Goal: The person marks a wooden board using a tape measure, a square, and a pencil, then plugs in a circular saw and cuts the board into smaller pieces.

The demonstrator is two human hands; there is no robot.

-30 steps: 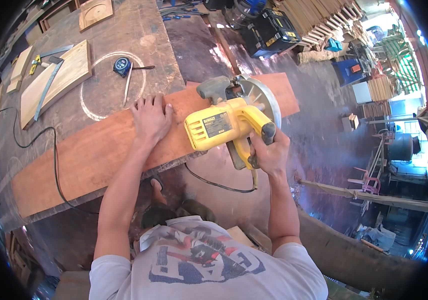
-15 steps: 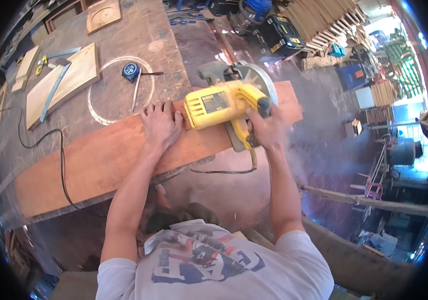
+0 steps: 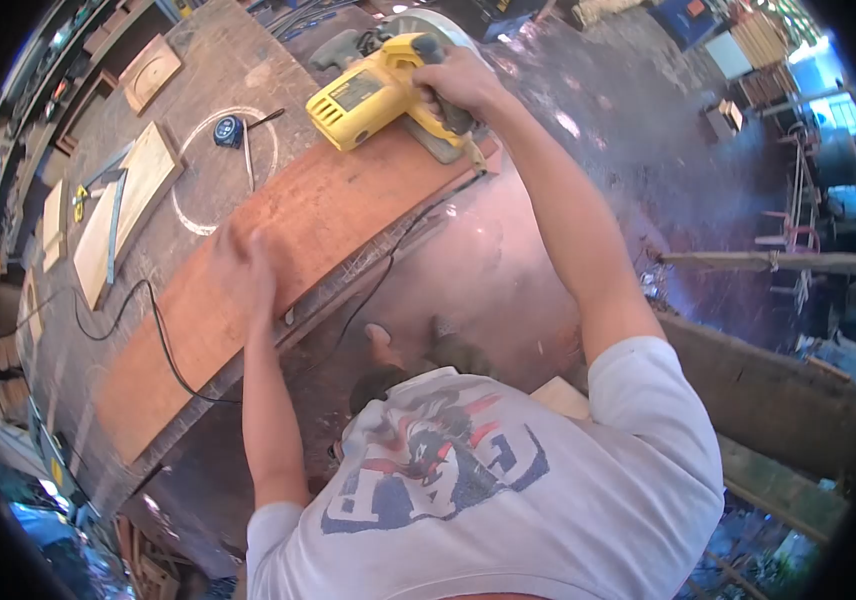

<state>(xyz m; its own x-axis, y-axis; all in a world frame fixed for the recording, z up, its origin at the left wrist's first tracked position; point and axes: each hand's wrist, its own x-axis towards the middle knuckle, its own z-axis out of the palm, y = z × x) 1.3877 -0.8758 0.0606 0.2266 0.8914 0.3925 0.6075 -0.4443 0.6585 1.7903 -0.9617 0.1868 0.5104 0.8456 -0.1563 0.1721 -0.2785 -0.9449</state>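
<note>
My right hand [image 3: 460, 82] is wrapped round the rear handle of a yellow circular saw [image 3: 356, 97]. The saw is at the far right end of a long reddish-brown board [image 3: 348, 195], its pale round guard [image 3: 433, 22] on the outer side. Over the middle of that board is my left hand [image 3: 245, 275], smeared by motion, well apart from the saw. The board lies along the near edge of a worn workbench [image 3: 293, 85]. A black cord [image 3: 163, 335] crosses the board's left part.
On the bench are a blue tape measure [image 3: 228, 131], a pencil [image 3: 248, 158] and a pale wood piece [image 3: 143, 195] with a metal square [image 3: 115, 225] on it. Dust hangs over the floor at right. A long beam [image 3: 768, 390] lies to my right.
The saw has moved outward to the board's right end, and the board part beyond it no longer shows. My left hand has slid back leftward, away from the saw. The view has turned.
</note>
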